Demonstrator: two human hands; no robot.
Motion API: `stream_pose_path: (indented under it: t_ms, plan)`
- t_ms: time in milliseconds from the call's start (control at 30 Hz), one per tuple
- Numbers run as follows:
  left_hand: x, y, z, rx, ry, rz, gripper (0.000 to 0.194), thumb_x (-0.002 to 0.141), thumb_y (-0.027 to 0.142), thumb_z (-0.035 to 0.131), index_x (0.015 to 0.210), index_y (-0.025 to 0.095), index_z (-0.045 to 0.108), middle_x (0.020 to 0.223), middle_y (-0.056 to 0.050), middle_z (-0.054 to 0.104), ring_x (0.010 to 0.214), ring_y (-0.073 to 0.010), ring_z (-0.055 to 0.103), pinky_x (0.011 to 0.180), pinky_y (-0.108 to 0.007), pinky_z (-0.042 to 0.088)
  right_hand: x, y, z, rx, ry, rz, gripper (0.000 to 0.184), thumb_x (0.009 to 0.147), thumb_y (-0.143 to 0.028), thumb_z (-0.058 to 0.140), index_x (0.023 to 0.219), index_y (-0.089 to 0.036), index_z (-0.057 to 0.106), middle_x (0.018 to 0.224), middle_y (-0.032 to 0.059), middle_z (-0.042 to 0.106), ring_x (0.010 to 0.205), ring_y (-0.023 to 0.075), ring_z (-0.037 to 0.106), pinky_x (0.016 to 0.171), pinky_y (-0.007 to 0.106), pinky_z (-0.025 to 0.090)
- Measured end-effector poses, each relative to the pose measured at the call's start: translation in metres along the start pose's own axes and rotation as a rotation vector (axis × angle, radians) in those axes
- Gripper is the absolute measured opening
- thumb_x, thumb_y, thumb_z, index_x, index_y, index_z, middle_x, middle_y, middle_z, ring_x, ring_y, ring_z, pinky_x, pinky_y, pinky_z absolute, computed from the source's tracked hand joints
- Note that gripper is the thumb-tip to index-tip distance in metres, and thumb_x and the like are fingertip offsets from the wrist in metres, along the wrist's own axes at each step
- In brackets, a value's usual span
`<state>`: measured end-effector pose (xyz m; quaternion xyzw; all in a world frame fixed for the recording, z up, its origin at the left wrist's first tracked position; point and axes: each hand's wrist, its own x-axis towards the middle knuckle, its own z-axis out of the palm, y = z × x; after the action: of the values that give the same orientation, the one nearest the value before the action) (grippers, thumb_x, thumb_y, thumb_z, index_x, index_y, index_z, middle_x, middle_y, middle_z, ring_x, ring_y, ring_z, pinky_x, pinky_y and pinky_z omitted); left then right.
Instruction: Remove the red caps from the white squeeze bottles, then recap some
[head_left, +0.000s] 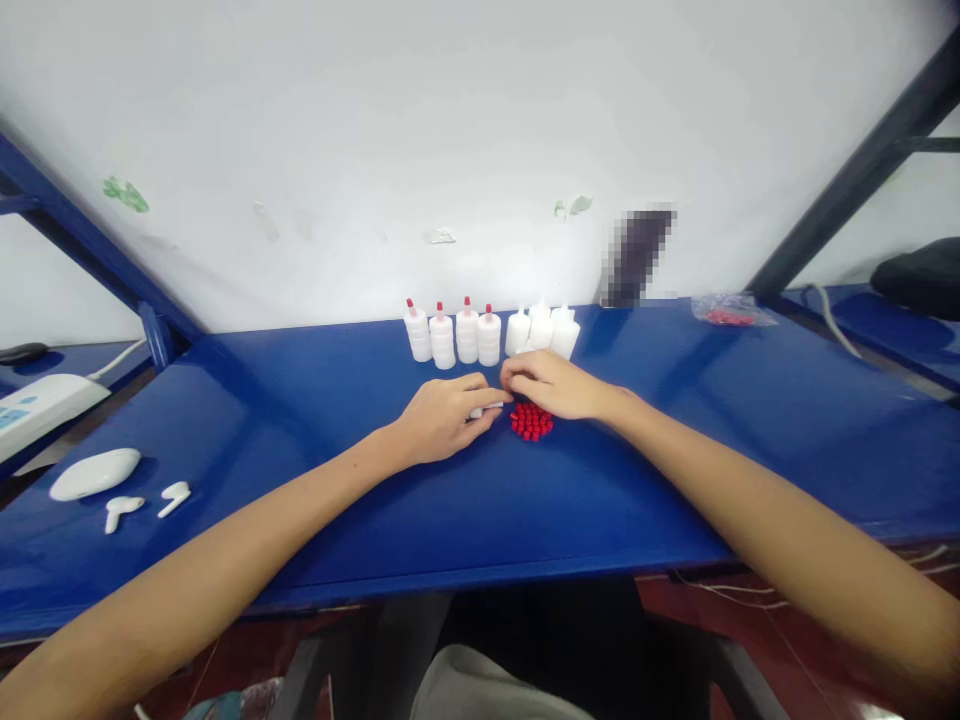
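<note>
My left hand (448,418) is closed around a small white squeeze bottle (486,410), held low over the table and lying sideways. Most of the bottle is hidden by the fingers. My right hand (556,382) is beside its end, with thumb and fingers pinched together; whatever they hold is hidden. Just below the right hand lies a heap of small red caps (532,422). Behind my left hand, several white squeeze bottles with red tips (443,343) stand upright. White bottles without red tips (541,328) stand behind my right hand, partly covered by it.
The blue table (480,510) meets a white wall at the back. On its left lie a white earbud case (95,474) and two earbuds (175,496). A clear plastic bag with red pieces (731,312) lies at the back right, and a blurred dark object (637,258) leans by the wall.
</note>
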<state>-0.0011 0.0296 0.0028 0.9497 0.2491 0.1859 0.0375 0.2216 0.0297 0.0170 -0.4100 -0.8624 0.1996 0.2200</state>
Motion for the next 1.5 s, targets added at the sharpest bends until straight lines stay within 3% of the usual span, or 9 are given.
stream_pose_path:
  t_ms: [200, 533, 900, 1033, 1133, 1267, 1500]
  plan:
    - [0.005, 0.002, 0.0, -0.042, -0.019, 0.054, 0.024, 0.099, 0.028, 0.048, 0.112, 0.021, 0.067, 0.1, -0.004, 0.066, 0.087, -0.0152, 0.063, 0.075, -0.024, 0.046, 0.002, 0.005, 0.003, 0.053, 0.043, 0.018, 0.023, 0.087, -0.016, 0.041, 0.075, -0.016, 0.061, 0.07, 0.0002, 0.061, 0.065, 0.0136, 0.054, 0.065, 0.026, 0.035]
    - [0.007, 0.0, 0.002, 0.009, -0.088, 0.102, 0.027, 0.101, 0.033, 0.044, 0.105, 0.02, 0.067, 0.084, -0.002, 0.061, 0.078, -0.0152, 0.058, 0.069, -0.026, 0.042, 0.001, 0.006, 0.005, 0.048, 0.068, -0.02, 0.025, 0.09, -0.016, 0.041, 0.075, -0.015, 0.061, 0.071, 0.0006, 0.062, 0.066, 0.0127, 0.053, 0.067, 0.025, 0.036]
    - [0.007, -0.006, -0.002, -0.052, -0.141, -0.021, 0.019, 0.096, 0.032, 0.052, 0.1, 0.02, 0.066, 0.095, -0.002, 0.07, 0.082, -0.0167, 0.064, 0.073, -0.026, 0.044, -0.001, 0.005, 0.005, 0.043, 0.031, -0.017, 0.019, 0.086, -0.014, 0.046, 0.076, -0.016, 0.061, 0.064, -0.0018, 0.059, 0.059, 0.0113, 0.051, 0.06, 0.024, 0.033]
    - [0.007, -0.007, 0.002, -0.196, 0.004, -0.114, 0.018, 0.094, 0.033, 0.056, 0.098, 0.02, 0.068, 0.095, -0.001, 0.073, 0.082, -0.0162, 0.066, 0.074, -0.025, 0.046, -0.001, -0.001, 0.006, 0.084, 0.034, -0.017, 0.012, 0.08, -0.013, 0.051, 0.077, -0.017, 0.062, 0.061, -0.004, 0.056, 0.057, 0.011, 0.049, 0.057, 0.024, 0.031]
    - [0.007, -0.008, 0.004, -0.342, 0.159, -0.212, 0.02, 0.093, 0.034, 0.057, 0.097, 0.019, 0.069, 0.091, 0.0, 0.073, 0.078, -0.0146, 0.066, 0.074, -0.024, 0.047, -0.002, -0.007, 0.005, 0.113, 0.054, -0.043, 0.013, 0.084, -0.015, 0.05, 0.078, -0.017, 0.061, 0.062, -0.0037, 0.056, 0.058, 0.0111, 0.05, 0.059, 0.025, 0.032]
    - [0.007, -0.01, 0.005, -0.369, 0.308, -0.265, 0.021, 0.09, 0.036, 0.061, 0.095, 0.017, 0.07, 0.09, -0.001, 0.074, 0.078, -0.0153, 0.066, 0.076, -0.025, 0.049, -0.003, -0.01, 0.006, 0.128, 0.084, -0.079, 0.018, 0.093, -0.027, 0.05, 0.084, -0.017, 0.062, 0.067, -0.0019, 0.059, 0.061, 0.0121, 0.05, 0.061, 0.026, 0.034]
    - [0.006, -0.011, 0.006, -0.375, 0.389, -0.286, 0.019, 0.088, 0.033, 0.063, 0.093, 0.017, 0.07, 0.089, -0.003, 0.074, 0.079, -0.0164, 0.067, 0.076, -0.025, 0.05, -0.002, -0.009, 0.011, 0.11, 0.163, -0.068, 0.019, 0.096, -0.034, 0.05, 0.098, -0.019, 0.061, 0.074, -0.0008, 0.061, 0.063, 0.0125, 0.051, 0.061, 0.025, 0.035]
